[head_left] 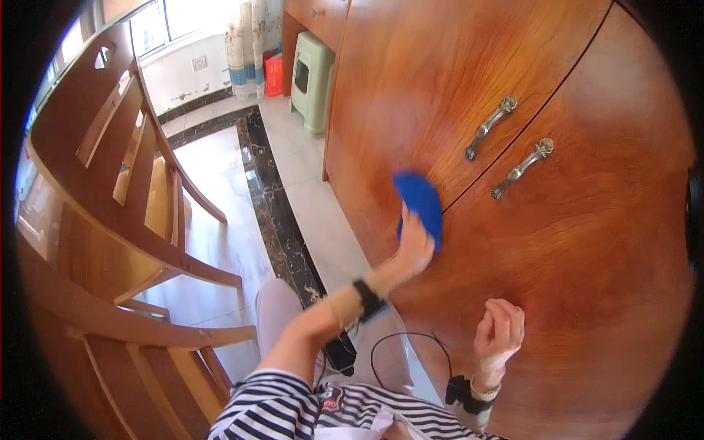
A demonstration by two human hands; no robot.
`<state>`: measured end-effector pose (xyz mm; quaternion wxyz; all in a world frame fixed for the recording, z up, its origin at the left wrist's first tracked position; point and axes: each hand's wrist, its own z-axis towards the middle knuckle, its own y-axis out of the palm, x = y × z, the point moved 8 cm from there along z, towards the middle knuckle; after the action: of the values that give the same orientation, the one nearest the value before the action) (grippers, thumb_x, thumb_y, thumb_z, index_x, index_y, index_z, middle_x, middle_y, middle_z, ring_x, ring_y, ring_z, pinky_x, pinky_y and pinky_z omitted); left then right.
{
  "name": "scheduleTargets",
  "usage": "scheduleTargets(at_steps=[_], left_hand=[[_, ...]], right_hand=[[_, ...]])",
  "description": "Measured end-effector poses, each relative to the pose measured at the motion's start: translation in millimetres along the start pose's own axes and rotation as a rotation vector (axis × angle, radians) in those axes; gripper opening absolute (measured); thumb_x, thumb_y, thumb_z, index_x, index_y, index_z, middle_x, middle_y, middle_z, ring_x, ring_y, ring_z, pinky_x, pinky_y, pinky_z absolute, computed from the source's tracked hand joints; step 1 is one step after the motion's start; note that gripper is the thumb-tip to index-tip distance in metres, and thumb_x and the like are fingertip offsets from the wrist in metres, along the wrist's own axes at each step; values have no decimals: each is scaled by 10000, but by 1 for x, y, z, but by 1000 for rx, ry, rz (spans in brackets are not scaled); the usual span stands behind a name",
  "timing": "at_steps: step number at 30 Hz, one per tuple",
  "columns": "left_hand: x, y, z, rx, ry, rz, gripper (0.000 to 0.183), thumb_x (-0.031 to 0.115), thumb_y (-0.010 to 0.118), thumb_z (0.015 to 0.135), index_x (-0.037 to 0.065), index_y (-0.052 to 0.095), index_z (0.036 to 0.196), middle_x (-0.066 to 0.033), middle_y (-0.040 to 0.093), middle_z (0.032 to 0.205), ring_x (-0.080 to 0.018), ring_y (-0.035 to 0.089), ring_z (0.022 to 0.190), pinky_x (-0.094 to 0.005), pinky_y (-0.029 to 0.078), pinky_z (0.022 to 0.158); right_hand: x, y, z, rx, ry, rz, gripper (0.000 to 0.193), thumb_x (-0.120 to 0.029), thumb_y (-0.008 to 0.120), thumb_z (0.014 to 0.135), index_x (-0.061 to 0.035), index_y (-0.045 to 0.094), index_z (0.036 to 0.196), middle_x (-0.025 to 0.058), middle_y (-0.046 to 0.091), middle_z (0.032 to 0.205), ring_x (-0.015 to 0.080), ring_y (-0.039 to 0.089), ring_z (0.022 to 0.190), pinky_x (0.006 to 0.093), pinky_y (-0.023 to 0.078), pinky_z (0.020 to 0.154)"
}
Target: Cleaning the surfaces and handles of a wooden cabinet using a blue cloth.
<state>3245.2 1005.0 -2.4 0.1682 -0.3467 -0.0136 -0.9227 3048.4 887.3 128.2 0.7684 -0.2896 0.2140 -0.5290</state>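
Observation:
My left hand (416, 244) is closed on a blue cloth (423, 203). The cloth lies against the glossy brown wooden cabinet door (411, 95), low and left of the gap between two doors. Slight blur shows on the hand and cloth. Over by the right-hand door (587, 271), my right hand (501, 326) has its fingers curled in loosely, with nothing visible in them. I cannot tell whether it touches the wood. Both wrists wear black straps. Two ornate metal handles (492, 127) (522, 169) sit beyond the cloth, one on each door.
Wooden slatted chairs (139, 242) stand close on my left. A pale green plastic stool (313, 84) is tucked under the cabinet's far end, near a red bag (273, 75) and a curtain (246, 51). Light floor tiles with a dark marble band (282, 198) run between. A black cable (407, 334) loops by my lap.

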Motion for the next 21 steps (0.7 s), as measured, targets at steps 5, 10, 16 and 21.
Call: scheduleTargets(at_steps=[5,10,16,21], left_hand=[[63,1,0,-36,292,124,549,74,584,804,-42,489,1332,-251,390,1449,-496,285,1361,-533,251,1129],[141,-54,122,52,573,-68,236,33,590,740,19,514,963,-220,519,1349,-443,495,1156,-502,391,1007],[179,-59,183,-3,654,-220,435,-26,568,781,-3,525,1214,-231,383,1462,-430,420,1291,-486,352,1079],[82,-16,59,56,315,-60,456,97,567,908,-2,495,1348,-259,350,1484,-436,385,1337,-467,314,1110]], right_hand=[[-17,6,11,8,-87,114,262,73,657,731,-29,645,973,114,647,894,296,619,755,382,500,663],[-20,0,8,-15,-73,165,274,60,676,724,-31,645,981,111,635,775,275,606,654,381,486,607],[-7,14,0,-90,-51,150,227,65,659,742,0,643,959,121,609,722,282,586,621,372,466,575],[-5,22,2,-101,-83,200,202,63,656,750,7,650,943,122,594,706,290,575,607,375,452,564]])
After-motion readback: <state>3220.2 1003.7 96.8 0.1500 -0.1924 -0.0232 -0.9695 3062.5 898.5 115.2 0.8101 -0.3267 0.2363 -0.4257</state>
